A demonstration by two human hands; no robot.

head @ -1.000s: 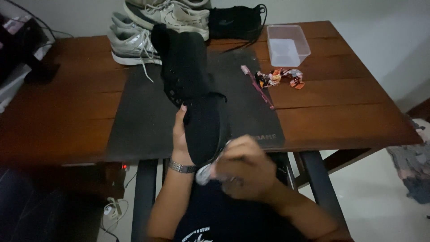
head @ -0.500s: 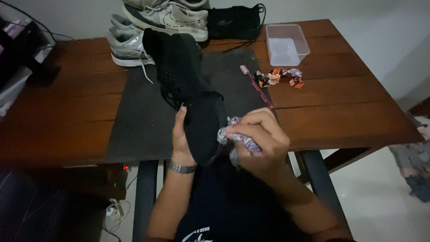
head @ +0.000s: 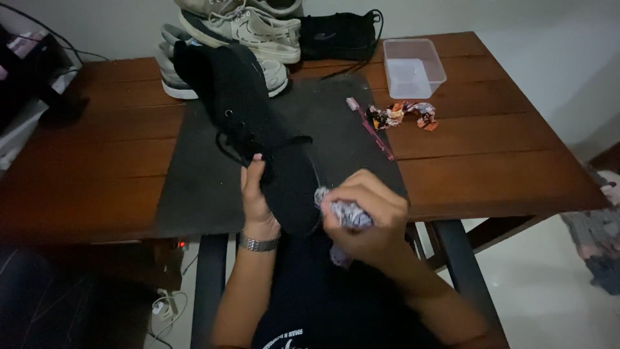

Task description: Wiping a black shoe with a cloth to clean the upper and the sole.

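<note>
Left hand [head: 257, 200] gripping black shoe [head: 258, 136], right hand [head: 361, 216] half-hiding crumpled cloth [head: 345, 212]

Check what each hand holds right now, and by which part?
Left hand grips the black shoe at its side, near the heel end. Right hand clutches a crumpled cloth, bunched in the fingers, against the shoe.

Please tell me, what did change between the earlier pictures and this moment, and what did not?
The right hand, gripping a crumpled patterned cloth, moved up from below the table edge to the heel end of the black lace-up shoe. The shoe itself barely shifted. The left hand keeps holding the shoe's side. The pink toothbrush, clear plastic box, crumpled wrappers and grey sneakers stayed in place.
</note>
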